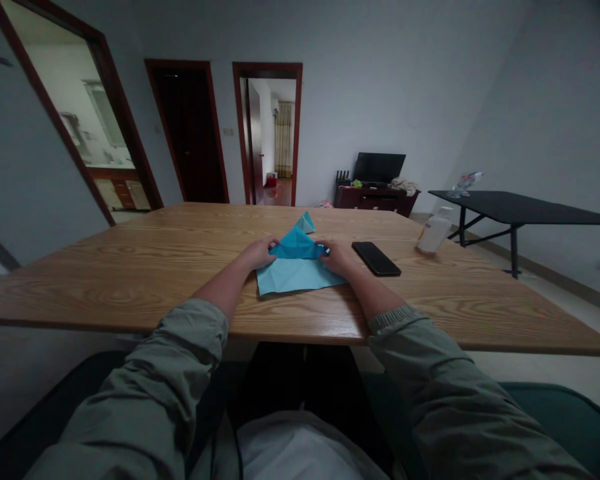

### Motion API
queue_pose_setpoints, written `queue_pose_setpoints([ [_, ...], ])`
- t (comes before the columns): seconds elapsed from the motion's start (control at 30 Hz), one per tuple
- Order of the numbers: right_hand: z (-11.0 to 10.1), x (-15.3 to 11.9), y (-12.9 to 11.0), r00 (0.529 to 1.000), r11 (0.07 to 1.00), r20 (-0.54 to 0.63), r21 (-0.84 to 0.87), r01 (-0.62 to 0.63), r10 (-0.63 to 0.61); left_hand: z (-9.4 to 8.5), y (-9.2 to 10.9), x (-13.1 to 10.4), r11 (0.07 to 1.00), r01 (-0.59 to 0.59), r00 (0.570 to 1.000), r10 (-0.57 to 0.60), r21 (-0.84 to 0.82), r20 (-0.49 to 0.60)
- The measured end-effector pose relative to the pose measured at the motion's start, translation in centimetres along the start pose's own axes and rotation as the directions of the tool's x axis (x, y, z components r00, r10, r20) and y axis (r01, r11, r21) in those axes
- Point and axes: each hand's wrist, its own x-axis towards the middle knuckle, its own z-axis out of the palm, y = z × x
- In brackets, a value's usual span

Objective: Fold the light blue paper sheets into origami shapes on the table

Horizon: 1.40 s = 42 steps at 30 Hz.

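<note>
A blue sheet of paper (297, 273) lies on the wooden table in front of me, its far part folded over so that a darker blue side shows with a raised peak. At the left end of the fold, my left hand (261, 253) pinches the paper's edge. The right end is pinched by my right hand (336, 257), whose palm rests over the sheet's right side. Just beyond the peak stands a small folded paper piece (306, 223) in light blue.
A black phone (377, 259) lies right of my right hand. Farther right stands a translucent bottle (434, 231). The wooden table's (130, 267) near edge runs below my forearms. A black table (530, 207) stands beyond at the right, and a television (379, 168) sits by the wall.
</note>
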Motion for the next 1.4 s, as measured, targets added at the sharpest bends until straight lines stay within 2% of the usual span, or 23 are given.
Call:
queue_pose_setpoints([
  [0.13, -0.1, -0.1, -0.1, 0.997, 0.998, 0.069, -0.055, -0.017, 0.021, 0.2, -0.2, 0.2, 0.999, 0.039, 0.999, -0.039, 0.036, 0.006],
  [0.43, 0.0, -0.1, -0.2, 0.995, 0.994, 0.097, -0.107, -0.009, 0.020, -0.1, 0.3, 0.1, 0.997, 0.078, 0.997, -0.079, 0.018, 0.023],
  [0.67, -0.2, -0.3, -0.5, 0.995, 0.994, 0.095, -0.103, -0.027, 0.037, -0.5, 0.5, -0.3, 1.000, -0.026, 1.000, 0.026, -0.009, -0.001],
  [0.8, -0.3, -0.3, -0.5, 0.993, 0.986, 0.108, -0.161, -0.035, 0.053, -0.4, 0.4, -0.2, 0.997, -0.079, 0.997, 0.079, -0.013, -0.014],
  [1.0, -0.3, -0.3, -0.6, 0.992, 0.983, 0.117, -0.182, -0.022, 0.044, -0.2, 0.3, -0.1, 0.999, -0.018, 1.000, 0.018, 0.032, 0.016],
  [1.27, -0.5, -0.5, -0.8, 1.000, 0.989, 0.030, -0.146, 0.008, -0.004, -0.4, 0.6, -0.2, 0.998, -0.045, 0.999, 0.046, 0.031, -0.013],
  [1.4, -0.9, -0.5, -1.1, 0.997, 0.988, 0.065, -0.147, 0.040, -0.031, -0.4, 0.7, -0.2, 0.999, -0.027, 1.000, 0.027, 0.046, -0.007],
])
